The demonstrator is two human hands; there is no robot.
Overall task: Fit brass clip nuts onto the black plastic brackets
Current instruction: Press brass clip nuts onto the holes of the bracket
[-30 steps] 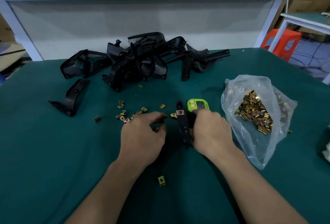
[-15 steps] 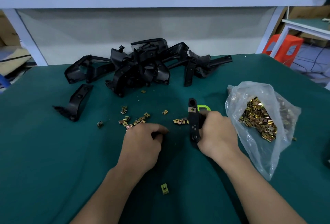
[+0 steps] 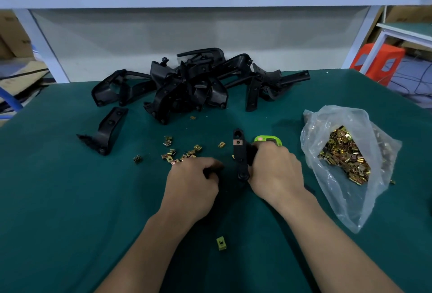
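Head view: my right hand [image 3: 275, 171] grips the black bracket [image 3: 240, 159], its long axis running away from me, one clip nut [image 3: 238, 142] fitted near its far end. My left hand [image 3: 194, 182] curls just left of it, by the loose clip nuts [image 3: 173, 154]; whether it holds one, I cannot tell.

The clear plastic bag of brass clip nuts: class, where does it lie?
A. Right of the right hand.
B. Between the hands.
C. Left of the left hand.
A: the clear plastic bag of brass clip nuts lies to the right of the right hand, which grips a black plastic bracket.
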